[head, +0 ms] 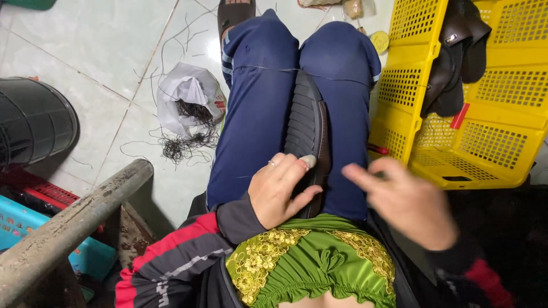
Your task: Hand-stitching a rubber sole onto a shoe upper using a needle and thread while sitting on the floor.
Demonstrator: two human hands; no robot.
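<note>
A dark shoe [308, 128] lies sole-up along my lap, between my thighs in blue trousers. My left hand [279, 188] grips its near end, fingers wrapped over the ribbed sole, a pale cap on one fingertip. My right hand [402, 199] hovers just right of the shoe, blurred, with the forefinger stretched toward it; I cannot see anything in it. A thin thread [279, 68] runs across both knees.
A yellow perforated crate [485, 108] with dark shoes [456, 51] hung over its wall stands at the right. On the tiled floor at left lie a white bag with dark thread scraps [191, 108], a black basket [31, 122] and a rusty bar [68, 222].
</note>
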